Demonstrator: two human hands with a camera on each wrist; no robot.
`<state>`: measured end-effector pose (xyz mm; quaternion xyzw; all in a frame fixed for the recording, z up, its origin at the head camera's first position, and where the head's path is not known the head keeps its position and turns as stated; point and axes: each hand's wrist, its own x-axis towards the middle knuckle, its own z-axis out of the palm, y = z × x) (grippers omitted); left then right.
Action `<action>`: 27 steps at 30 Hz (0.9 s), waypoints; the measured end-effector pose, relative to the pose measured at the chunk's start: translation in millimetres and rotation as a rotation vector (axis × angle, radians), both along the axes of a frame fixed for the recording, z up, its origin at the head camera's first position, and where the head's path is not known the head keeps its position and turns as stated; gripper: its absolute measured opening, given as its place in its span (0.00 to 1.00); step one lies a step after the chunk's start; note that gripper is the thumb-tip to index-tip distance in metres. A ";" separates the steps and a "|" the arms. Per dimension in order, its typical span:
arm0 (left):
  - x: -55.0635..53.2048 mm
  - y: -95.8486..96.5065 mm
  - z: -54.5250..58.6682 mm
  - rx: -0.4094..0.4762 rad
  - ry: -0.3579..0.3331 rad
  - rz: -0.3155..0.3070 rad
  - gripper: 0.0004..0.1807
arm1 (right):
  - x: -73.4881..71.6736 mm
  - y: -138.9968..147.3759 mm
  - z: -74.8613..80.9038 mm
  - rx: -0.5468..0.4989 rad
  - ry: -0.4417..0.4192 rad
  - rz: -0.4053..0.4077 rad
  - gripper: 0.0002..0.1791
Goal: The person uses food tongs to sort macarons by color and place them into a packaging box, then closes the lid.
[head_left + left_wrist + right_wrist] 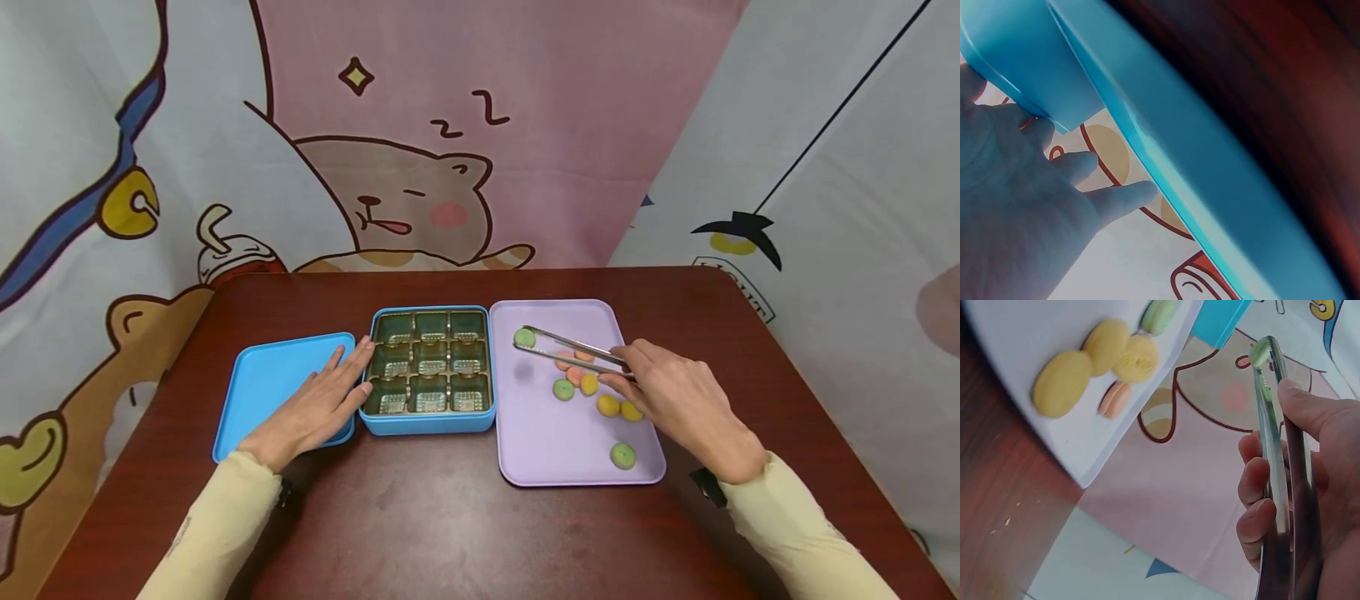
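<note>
My right hand (678, 400) grips metal tongs (573, 343) over the purple tray (540, 450). A green macaron (525, 337) is pinched between the tong tips, raised above the tray. In the right wrist view, thumb and fingers wrap the tongs (1275, 487), with the green macaron (1261, 353) at their far end. My left hand (322, 404) lies with its fingers straight, fingertips at the left side of a blue box (431, 425). Inside that box sits a gold insert (431, 358) with several square compartments. The left wrist view has the hand (1016, 181) beside the blue box wall.
Pink, yellow and green macarons (562, 389) lie scattered on the tray, right of the box. A blue lid (277, 383) rests on the brown table (442, 517) at the left, partly beneath my left hand and forearm. A cartoon-printed cloth (585, 125) hangs behind the table.
</note>
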<state>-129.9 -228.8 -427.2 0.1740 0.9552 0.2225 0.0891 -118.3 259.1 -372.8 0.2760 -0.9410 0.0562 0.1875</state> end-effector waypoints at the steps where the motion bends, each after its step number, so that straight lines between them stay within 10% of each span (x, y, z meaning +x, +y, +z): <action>1: 0.2 -0.2 -0.2 0.003 0.001 -0.002 0.36 | 0.4 -1.8 0.9 -0.006 0.010 0.009 0.45; 15: 4.1 1.6 1.7 0.003 0.026 -0.007 0.35 | 3.9 -29.6 10.9 -0.050 0.059 0.094 0.24; 27: 4.8 2.4 0.6 -0.003 0.042 -0.013 0.35 | 2.2 -58.5 15.7 -0.059 0.107 0.219 0.27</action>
